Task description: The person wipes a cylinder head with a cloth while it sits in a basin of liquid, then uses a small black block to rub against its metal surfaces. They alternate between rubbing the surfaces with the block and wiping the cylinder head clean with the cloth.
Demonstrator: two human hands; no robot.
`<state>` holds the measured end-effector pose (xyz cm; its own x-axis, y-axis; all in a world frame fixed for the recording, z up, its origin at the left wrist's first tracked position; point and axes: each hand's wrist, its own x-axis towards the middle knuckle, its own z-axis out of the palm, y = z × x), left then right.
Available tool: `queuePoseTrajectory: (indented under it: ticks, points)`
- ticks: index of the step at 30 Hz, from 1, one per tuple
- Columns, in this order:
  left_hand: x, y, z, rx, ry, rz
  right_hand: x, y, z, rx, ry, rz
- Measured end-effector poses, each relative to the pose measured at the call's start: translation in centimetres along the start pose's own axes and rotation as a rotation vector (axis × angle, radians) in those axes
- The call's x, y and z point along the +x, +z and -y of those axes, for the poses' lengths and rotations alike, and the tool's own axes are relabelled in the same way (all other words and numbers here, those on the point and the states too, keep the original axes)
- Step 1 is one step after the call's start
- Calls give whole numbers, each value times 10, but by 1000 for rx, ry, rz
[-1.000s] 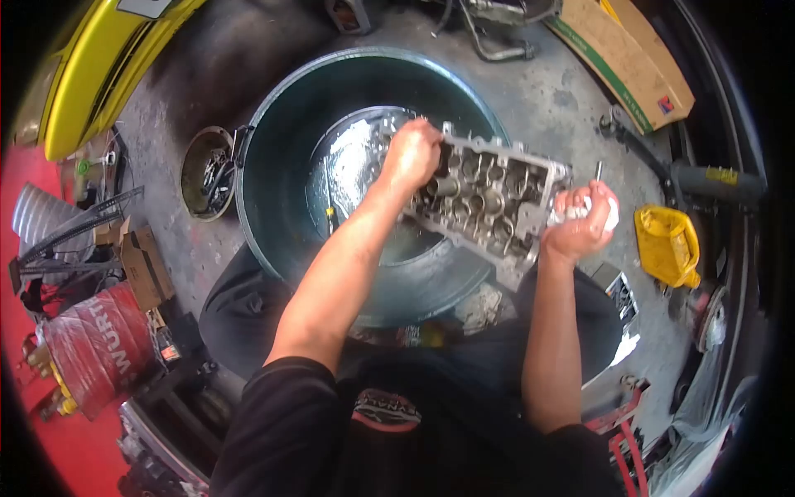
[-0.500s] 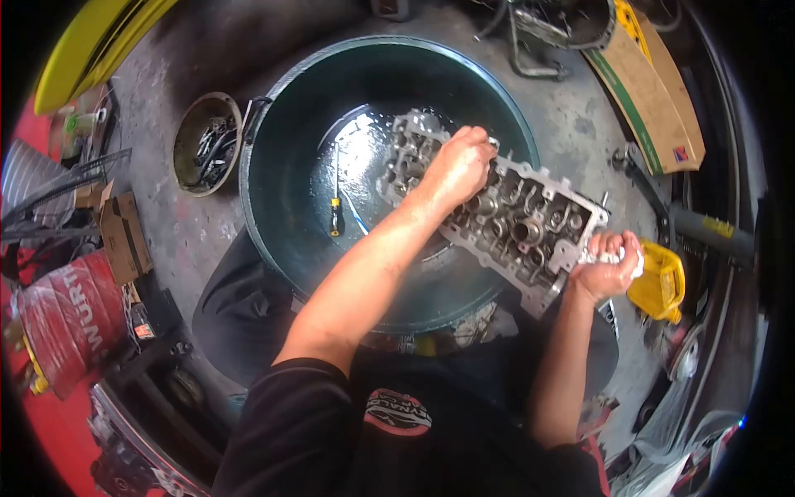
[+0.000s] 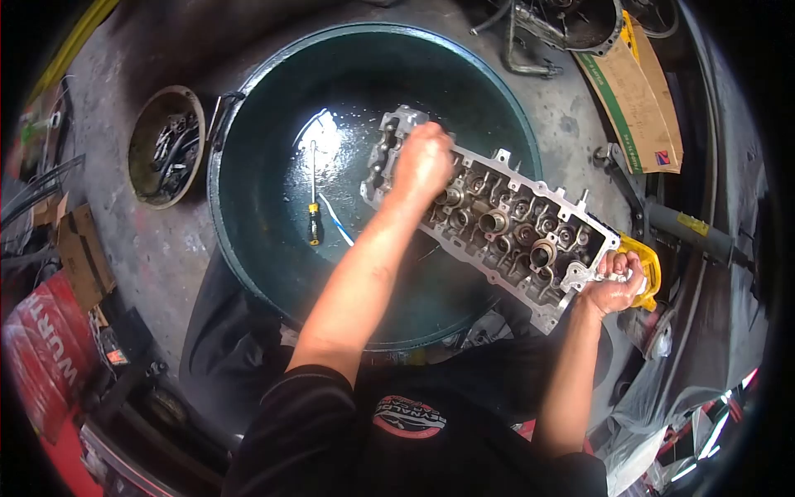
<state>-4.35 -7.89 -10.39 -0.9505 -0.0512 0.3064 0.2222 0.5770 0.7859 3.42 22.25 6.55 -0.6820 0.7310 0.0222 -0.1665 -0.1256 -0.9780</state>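
A metal cylinder head lies slanted over the right part of a large dark green tub, its valve springs and bores facing up. My left hand is closed over the far-left part of the head; its fingers are blurred, and what they hold is hidden. At the near-right end my right hand is wrapped round the head's corner, with a crumpled white rag partly showing in the grip. Inside the wet tub lie a screwdriver with a yellow and black handle and a thin blue-and-white strip.
Left of the tub stands a round pan of metal parts. A yellow container sits behind my right hand. Cardboard and a dark cylindrical bar are at the right. A red Würth-marked item is at far left.
My left hand has moved left along the cylinder head, towards its far end. My right hand keeps its grip at the near end. The camera view has shifted somewhat.
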Motion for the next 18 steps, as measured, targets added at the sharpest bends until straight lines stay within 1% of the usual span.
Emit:
queuePoseTrajectory:
  ticks: [1, 2, 4, 5, 6, 7, 9, 10, 11, 13, 14, 15, 17, 18]
  points:
    - [2, -4, 10, 45, -47, 47, 0, 0, 0, -6, 1, -5]
    - [-2, -5, 14, 55, -33, 27, -1, 2, 2, 6, 6, -21]
    - [-3, -17, -11, -57, 83, 59, -3, 6, 2, 31, 28, -55]
    - [-4, -19, -18, -116, 145, 82, -2, 3, 0, -2, 13, -37]
    - [-6, -15, -8, -191, 149, 29, 4, -2, -3, -33, -4, -20]
    - [-1, -14, 12, 119, 144, 225, 4, -2, -3, -34, -10, -11]
    - [3, -12, 20, -72, 26, 93, 4, 0, -2, -34, -20, 5]
    - [6, -14, 14, 18, 76, 132, 2, 1, -2, -29, -19, 6]
    - [5, -11, 7, 18, 214, 153, 0, 2, -1, -11, -2, 10]
    - [13, -13, 6, 78, 162, 165, -6, 8, 2, 55, 32, 11]
    - [3, -13, 0, 92, 115, 190, 0, -1, -2, -26, -40, 31]
    - [5, -18, 14, 110, 98, 9, 0, -2, -2, -16, -34, 39]
    - [12, -34, 27, 230, -94, -92, -4, 0, -1, -21, -53, 47]
    - [7, -28, 38, 250, -149, 41, -5, 0, 0, 7, -38, 22]
